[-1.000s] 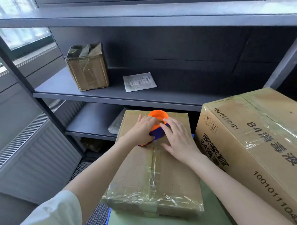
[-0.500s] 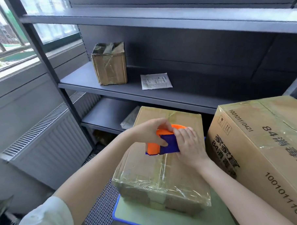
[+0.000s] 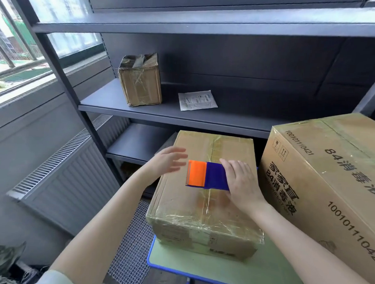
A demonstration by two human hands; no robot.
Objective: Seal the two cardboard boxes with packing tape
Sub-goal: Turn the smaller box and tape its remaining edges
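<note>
Head view: tape dispenser (image 3: 204, 174) atop smaller box (image 3: 200, 219), long axis crosswise to that box's length; right hand (image 3: 242, 185) wraps the blue end; left hand (image 3: 166, 162), fingers spread, empty, just beside the orange end; larger box (image 3: 331, 180) just right of smaller box.

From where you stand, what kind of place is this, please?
Probably a storeroom or packing area: dark metal shelving holds a small taped box, a large printed carton and a smaller carton sit on a green table, and a tape dispenser is in hand.
</note>
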